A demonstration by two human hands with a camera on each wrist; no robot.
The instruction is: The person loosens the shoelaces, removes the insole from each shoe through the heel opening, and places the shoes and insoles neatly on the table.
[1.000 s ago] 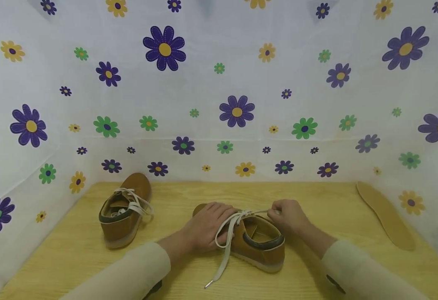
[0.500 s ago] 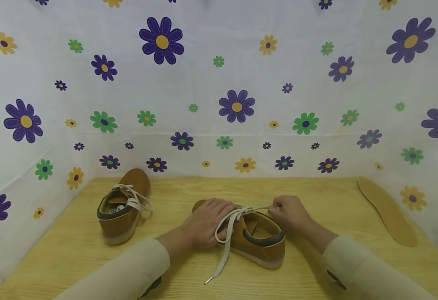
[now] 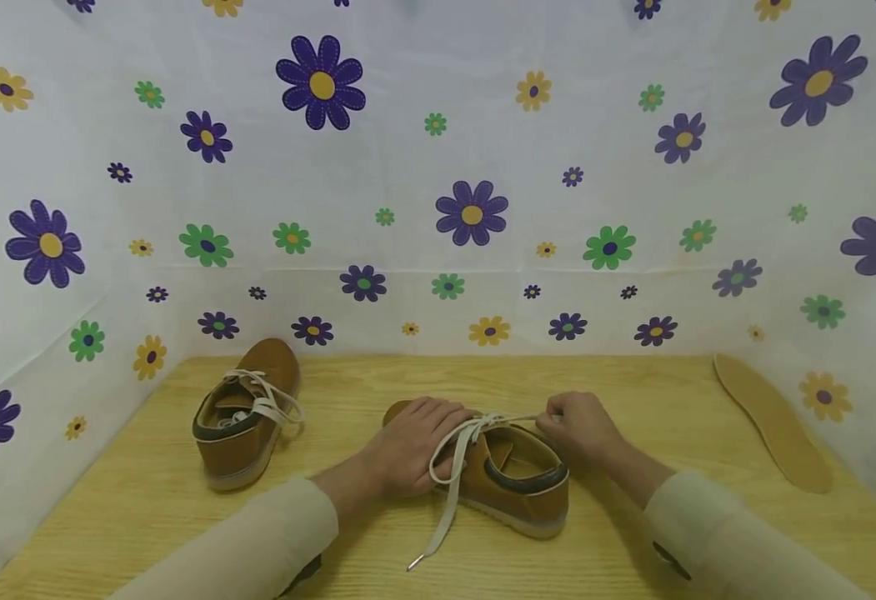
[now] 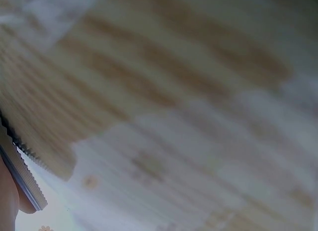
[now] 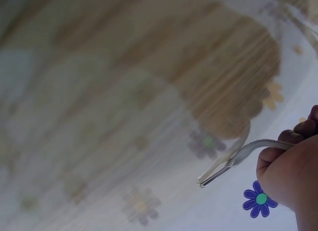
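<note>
In the head view a brown lace-up shoe (image 3: pixel 513 492) with a dark collar lies in the middle of the table. My left hand (image 3: pixel 418 450) holds its front part from above, covering most of the toe. Part of the shoe's ridged sole (image 4: pixel 22 174) shows in the left wrist view, with a finger against it. My right hand (image 3: pixel 580 429) pinches one end of the cream shoelace (image 3: pixel 468 433), pulled taut to the right from the knot. The metal-tipped lace end (image 5: pixel 238 159) sticks out of that hand in the right wrist view. The other lace end hangs down the shoe's near side.
A matching laced shoe (image 3: pixel 235 450) stands at the left of the wooden table (image 3: pixel 362 550). A tan insole (image 3: pixel 775 433) lies toward the right edge. Flower-printed white cloth (image 3: pixel 400 175) encloses the back and sides.
The head view has tilted slightly down since the first frame, shifting the scene a little. Both hands, the shoe and the taut lace stay nearly the same relative to each other.
</note>
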